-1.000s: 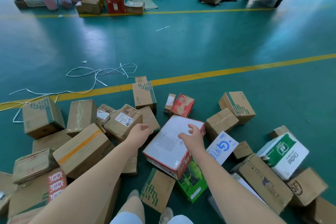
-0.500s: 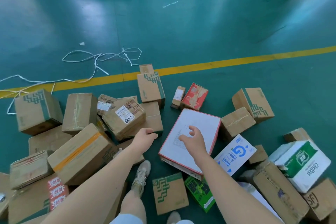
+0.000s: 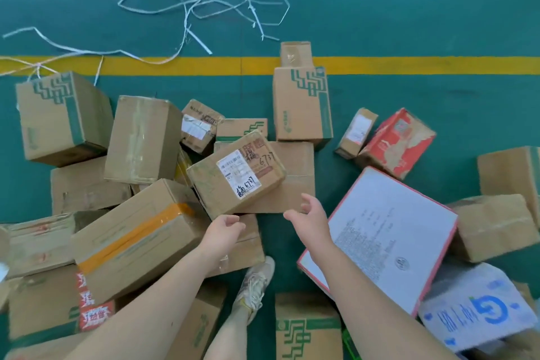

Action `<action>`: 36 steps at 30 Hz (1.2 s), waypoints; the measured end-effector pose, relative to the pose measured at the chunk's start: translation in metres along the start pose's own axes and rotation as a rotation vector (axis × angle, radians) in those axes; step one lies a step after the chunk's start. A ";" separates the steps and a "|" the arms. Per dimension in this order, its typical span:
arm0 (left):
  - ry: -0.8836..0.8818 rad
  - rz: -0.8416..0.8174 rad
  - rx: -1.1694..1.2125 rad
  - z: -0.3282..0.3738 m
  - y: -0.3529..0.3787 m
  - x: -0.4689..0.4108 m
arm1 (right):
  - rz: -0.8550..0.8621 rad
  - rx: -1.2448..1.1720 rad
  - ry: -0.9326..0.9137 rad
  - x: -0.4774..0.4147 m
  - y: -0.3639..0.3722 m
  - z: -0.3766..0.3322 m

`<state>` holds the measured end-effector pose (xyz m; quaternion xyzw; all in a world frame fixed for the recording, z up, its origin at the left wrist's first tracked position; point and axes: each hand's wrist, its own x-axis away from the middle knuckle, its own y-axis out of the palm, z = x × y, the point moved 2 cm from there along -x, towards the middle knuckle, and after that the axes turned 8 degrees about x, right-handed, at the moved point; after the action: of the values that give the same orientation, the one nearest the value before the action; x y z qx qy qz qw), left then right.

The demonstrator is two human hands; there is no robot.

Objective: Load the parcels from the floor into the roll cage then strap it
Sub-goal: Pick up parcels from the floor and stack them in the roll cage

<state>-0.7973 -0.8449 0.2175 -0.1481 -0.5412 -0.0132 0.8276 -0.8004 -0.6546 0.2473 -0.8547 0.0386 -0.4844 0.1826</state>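
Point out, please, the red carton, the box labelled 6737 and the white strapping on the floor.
red carton (image 3: 397,142): head view, on its printed top face.
box labelled 6737 (image 3: 238,174): head view, on its white shipping label.
white strapping (image 3: 186,20): head view, on one strand in the tangle.

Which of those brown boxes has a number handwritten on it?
The tilted brown box just beyond the left hand and right hand: 6737 is penned on its white label and on the cardboard beside.
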 end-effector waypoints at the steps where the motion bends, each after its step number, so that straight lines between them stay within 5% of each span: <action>1: -0.022 -0.004 0.000 -0.006 0.001 -0.021 | -0.016 0.009 0.006 -0.020 0.012 -0.001; 10: 0.009 -0.033 -0.096 -0.031 0.016 -0.136 | -0.080 -0.086 0.128 -0.149 0.090 -0.002; 22: 0.217 0.226 0.144 0.039 -0.027 -0.196 | -0.186 0.058 -0.224 -0.203 0.114 -0.063; 30: 0.041 0.155 0.041 -0.011 -0.002 -0.238 | 0.041 0.368 0.021 -0.234 0.094 0.037; 36: -0.050 0.252 -0.038 -0.051 0.017 -0.260 | 0.178 0.462 0.220 -0.253 0.084 0.100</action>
<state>-0.8558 -0.8778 -0.0392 -0.2306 -0.5387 0.0843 0.8059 -0.8403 -0.6442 -0.0343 -0.7258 0.0214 -0.5524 0.4094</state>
